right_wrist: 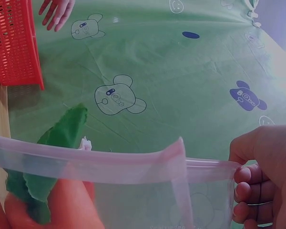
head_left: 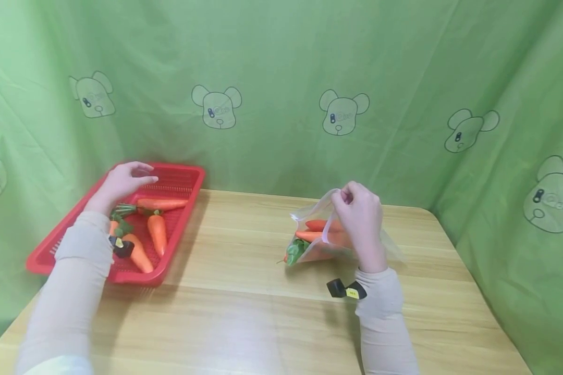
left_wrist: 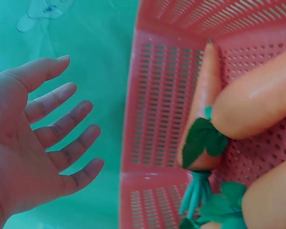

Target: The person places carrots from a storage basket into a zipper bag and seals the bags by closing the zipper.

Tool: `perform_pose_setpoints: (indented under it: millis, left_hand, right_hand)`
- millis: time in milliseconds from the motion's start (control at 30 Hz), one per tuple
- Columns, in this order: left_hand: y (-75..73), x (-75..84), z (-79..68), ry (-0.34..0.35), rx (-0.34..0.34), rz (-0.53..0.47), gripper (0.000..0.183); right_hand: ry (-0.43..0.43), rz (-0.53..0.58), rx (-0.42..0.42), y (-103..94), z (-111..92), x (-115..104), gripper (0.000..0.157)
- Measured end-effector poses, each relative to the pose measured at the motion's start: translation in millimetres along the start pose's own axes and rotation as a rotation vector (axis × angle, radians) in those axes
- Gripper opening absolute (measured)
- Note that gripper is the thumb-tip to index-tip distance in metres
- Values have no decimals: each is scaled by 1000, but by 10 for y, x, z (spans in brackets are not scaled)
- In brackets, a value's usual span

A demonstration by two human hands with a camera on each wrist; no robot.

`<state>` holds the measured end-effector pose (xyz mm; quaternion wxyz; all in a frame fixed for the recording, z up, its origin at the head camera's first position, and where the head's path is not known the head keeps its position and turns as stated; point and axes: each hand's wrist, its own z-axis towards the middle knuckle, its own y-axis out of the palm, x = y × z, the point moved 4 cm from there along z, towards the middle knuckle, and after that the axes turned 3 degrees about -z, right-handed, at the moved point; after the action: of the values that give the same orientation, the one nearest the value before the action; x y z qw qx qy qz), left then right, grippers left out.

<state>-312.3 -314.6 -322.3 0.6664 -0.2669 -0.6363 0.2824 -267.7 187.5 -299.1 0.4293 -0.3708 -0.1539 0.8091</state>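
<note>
My left hand (head_left: 125,180) is over the far part of a red plastic basket (head_left: 194,190), fingers spread and holding nothing. Several orange carrots (head_left: 157,233) with green leafy tops lie in that basket, one carrot (left_wrist: 207,86) along its side wall in the left wrist view. On the right, my right hand (head_left: 360,211) pinches the top edge of a clear zip bag (head_left: 316,209) between thumb and curled fingers. Inside the bag are carrots (head_left: 309,235) with green leaves (head_left: 297,252) near its mouth, which gapes toward the left.
Both the basket and the bag rest on a light wooden table (head_left: 244,291). A green curtain (head_left: 281,67) printed with mouse faces hangs behind the table and along both sides. Small black cameras (head_left: 347,289) are strapped at the wrists.
</note>
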Motion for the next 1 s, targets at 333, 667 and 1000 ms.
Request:
perform_pose_setpoints:
  millis: [333, 667, 1000]
  left_hand:
    - [99, -428, 139, -12, -11, 37, 56]
    - [170, -651, 137, -27, -90, 136, 48]
    - [232, -801, 122, -93, -113, 201, 55]
  right_hand:
    - [12, 0, -11, 10, -4, 1, 15]
    - [12, 6, -10, 16, -5, -7, 16]
    - [4, -6, -14, 27, -7, -6, 16]
